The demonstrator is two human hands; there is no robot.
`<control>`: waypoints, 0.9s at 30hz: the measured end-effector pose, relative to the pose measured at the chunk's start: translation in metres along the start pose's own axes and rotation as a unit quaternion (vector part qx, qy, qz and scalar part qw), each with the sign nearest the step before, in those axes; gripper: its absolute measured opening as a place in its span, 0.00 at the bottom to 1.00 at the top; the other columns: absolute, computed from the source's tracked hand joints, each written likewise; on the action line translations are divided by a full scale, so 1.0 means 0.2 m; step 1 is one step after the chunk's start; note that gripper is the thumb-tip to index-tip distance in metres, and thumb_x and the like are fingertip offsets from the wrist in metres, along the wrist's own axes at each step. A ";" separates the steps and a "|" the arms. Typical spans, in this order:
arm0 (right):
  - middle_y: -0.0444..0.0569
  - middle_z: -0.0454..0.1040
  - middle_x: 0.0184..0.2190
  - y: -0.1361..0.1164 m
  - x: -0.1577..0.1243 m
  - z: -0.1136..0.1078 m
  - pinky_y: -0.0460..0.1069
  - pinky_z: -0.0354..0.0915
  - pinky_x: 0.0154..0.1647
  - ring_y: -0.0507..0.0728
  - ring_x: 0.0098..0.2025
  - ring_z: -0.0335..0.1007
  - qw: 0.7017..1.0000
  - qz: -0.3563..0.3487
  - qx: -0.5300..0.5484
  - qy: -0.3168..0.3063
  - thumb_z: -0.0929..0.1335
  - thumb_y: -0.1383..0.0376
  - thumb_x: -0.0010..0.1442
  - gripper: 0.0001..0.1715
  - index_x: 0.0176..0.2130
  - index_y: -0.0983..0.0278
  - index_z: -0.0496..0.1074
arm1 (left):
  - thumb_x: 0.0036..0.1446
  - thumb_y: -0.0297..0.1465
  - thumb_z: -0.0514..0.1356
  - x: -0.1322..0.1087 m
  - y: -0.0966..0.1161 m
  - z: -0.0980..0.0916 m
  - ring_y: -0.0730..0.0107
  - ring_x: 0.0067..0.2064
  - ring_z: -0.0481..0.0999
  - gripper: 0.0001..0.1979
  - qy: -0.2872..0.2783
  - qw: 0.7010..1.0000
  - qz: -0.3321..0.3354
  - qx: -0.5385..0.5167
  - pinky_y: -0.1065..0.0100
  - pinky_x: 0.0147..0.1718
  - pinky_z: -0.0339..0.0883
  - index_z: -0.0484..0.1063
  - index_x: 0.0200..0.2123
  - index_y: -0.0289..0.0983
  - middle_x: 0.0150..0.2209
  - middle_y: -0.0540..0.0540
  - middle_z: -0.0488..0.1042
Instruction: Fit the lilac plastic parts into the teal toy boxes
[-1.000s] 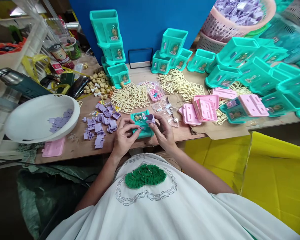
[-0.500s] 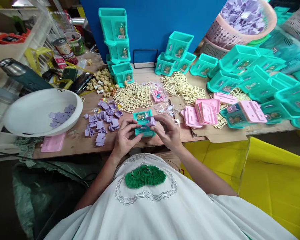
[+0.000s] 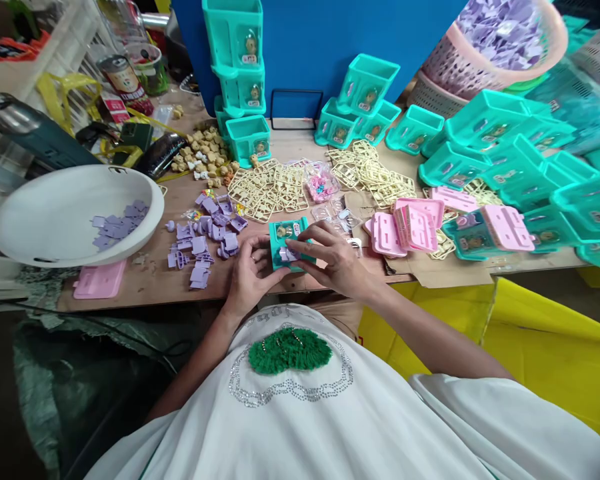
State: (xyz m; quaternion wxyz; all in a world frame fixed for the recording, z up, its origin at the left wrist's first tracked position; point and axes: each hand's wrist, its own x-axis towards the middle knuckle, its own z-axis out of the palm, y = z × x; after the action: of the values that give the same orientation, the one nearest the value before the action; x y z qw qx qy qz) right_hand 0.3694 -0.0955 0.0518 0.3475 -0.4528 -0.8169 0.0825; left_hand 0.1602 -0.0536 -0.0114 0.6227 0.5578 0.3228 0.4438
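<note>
A teal plastic box (image 3: 276, 259) with a small brown figure in a clear window lies in front of me near the table's edge. My left hand (image 3: 250, 270) is closed round its left side, thumb along the near edge. A small purple plastic piece (image 3: 288, 254) sits on the box's upper face. From the right, my right hand (image 3: 337, 260) reaches over the box, its fingertips at the purple piece; the fingers partly cover it. Several loose purple pieces (image 3: 200, 247) lie on the table to the left of my left hand.
A white bowl (image 3: 25, 220) with purple flat pieces stands at left. Cream plastic frames (image 3: 270, 190) and pink lids (image 3: 387, 233) lie beyond and right. Teal boxes (image 3: 245, 137) are stacked at the back and right, beside a pink basket (image 3: 480, 67). A green bottle (image 3: 35, 137) leans at left.
My right hand has moved left over the box, and the purple piece it held above is now against the box's face. My left fingers have drawn back to the box's left side.
</note>
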 end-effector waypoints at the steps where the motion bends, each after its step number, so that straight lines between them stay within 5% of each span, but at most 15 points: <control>1: 0.56 0.78 0.47 0.00 0.00 -0.01 0.61 0.71 0.46 0.63 0.47 0.70 1.000 0.001 0.004 -0.009 0.70 0.61 0.72 0.18 0.60 0.58 0.77 | 0.50 0.36 0.78 -0.01 0.00 0.00 0.65 0.48 0.83 0.33 -0.002 1.000 -0.006 0.004 0.66 0.48 0.81 0.67 0.55 0.42 0.52 0.44 0.78; 9: 0.56 0.79 0.46 0.01 -0.01 0.00 0.62 0.72 0.47 0.63 0.47 0.71 0.999 0.014 0.052 -0.007 0.70 0.60 0.72 0.19 0.60 0.55 0.79 | 0.50 0.39 0.78 -0.04 -0.03 0.00 0.61 0.45 0.87 0.34 -0.013 0.996 -0.093 -0.008 0.64 0.46 0.81 0.69 0.57 0.40 0.45 0.43 0.85; 27: 0.56 0.78 0.44 0.06 0.03 -0.01 0.60 0.71 0.44 0.62 0.45 0.69 0.999 -0.041 0.019 -0.029 0.69 0.61 0.73 0.18 0.59 0.57 0.79 | 0.52 0.38 0.77 -0.03 -0.05 -0.03 0.63 0.46 0.86 0.29 -0.038 0.994 -0.099 -0.020 0.67 0.47 0.80 0.73 0.54 0.39 0.47 0.43 0.86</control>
State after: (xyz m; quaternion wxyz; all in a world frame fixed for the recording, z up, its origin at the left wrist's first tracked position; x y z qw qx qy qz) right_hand 0.3756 -0.0838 0.0514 0.3355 -0.4099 -0.8426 0.0968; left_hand 0.1549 -0.0572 -0.0221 0.6863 0.5269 0.3441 0.3647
